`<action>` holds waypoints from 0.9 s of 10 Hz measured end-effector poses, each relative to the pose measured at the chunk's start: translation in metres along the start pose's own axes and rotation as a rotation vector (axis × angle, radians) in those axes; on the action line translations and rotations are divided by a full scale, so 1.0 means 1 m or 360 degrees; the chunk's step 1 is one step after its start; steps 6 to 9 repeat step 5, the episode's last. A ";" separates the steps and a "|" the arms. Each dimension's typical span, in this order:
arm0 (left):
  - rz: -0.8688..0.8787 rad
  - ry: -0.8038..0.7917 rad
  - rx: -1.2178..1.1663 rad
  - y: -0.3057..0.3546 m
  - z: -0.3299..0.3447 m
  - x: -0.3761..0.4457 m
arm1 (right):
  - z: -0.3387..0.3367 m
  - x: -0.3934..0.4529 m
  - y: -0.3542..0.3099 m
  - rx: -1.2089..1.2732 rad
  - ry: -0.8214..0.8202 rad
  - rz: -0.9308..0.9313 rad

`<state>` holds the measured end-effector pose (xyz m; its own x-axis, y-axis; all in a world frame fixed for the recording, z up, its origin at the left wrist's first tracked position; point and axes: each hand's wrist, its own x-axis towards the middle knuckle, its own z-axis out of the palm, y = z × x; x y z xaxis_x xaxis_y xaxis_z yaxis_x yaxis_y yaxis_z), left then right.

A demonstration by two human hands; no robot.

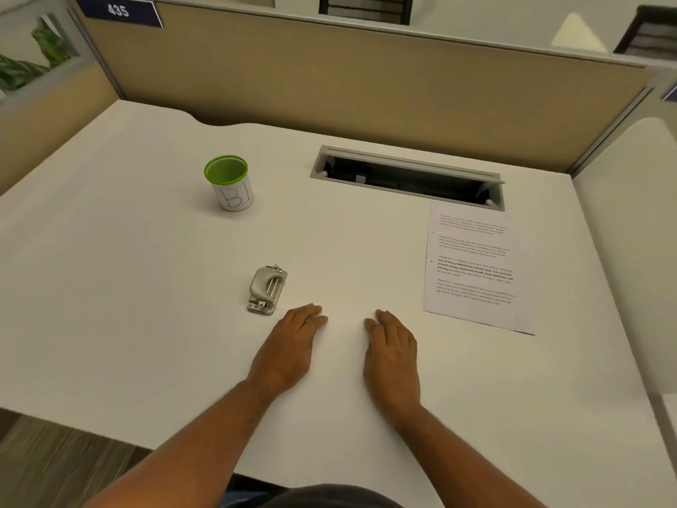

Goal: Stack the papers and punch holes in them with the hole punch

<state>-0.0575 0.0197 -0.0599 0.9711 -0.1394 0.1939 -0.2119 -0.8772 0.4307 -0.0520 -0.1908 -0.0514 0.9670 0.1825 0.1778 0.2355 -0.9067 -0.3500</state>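
My left hand (289, 346) and right hand (394, 355) lie flat and empty, palms down, near the desk's (146, 287) front edge. The hole punch (265, 290) sits just beyond my left fingertips; the printed papers (476, 269) lie toward the right edge.

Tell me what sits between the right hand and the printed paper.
Nothing: in the head view only bare desk separates the right hand from the paper.

Green-rimmed cup (230, 185), open cable tray (406, 176)
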 end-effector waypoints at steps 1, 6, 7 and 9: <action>0.0000 -0.0018 0.0007 0.002 -0.001 0.001 | 0.001 0.001 -0.001 -0.0028 -0.0015 0.0003; 0.0109 0.0072 -0.0022 0.017 -0.033 0.054 | -0.022 0.039 -0.006 -0.0068 0.0109 -0.0034; 0.0109 0.0072 -0.0022 0.017 -0.033 0.054 | -0.022 0.039 -0.006 -0.0068 0.0109 -0.0034; 0.0109 0.0072 -0.0022 0.017 -0.033 0.054 | -0.022 0.039 -0.006 -0.0068 0.0109 -0.0034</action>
